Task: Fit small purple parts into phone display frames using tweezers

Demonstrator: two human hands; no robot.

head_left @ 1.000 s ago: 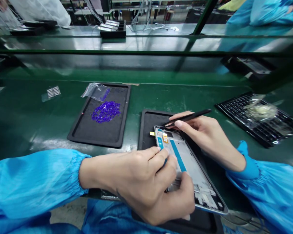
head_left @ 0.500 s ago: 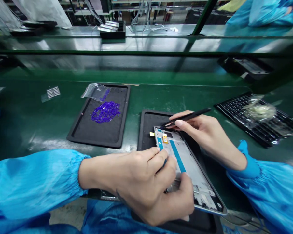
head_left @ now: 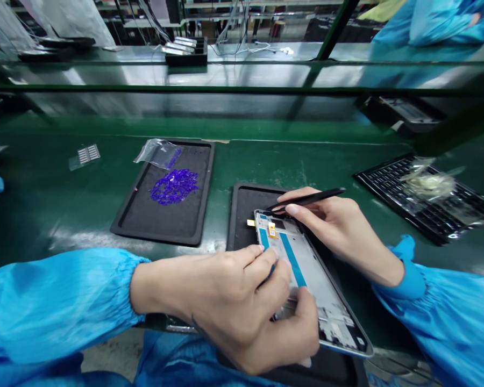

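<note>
Above the nearer tray, my left fingers grip the phone frame, my right fingers pinching black tweezers; I judge the frame light, stiff, fragile, best held by its edges.

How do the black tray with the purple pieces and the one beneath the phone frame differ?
The left tray holds a heap of purple pieces and a clear plastic bag; the right tray has the phone frame over it.
The left tray is mostly uncovered, while the right tray is largely hidden by the frame and left hand.
Both are black and shallow with raised rims.
</note>
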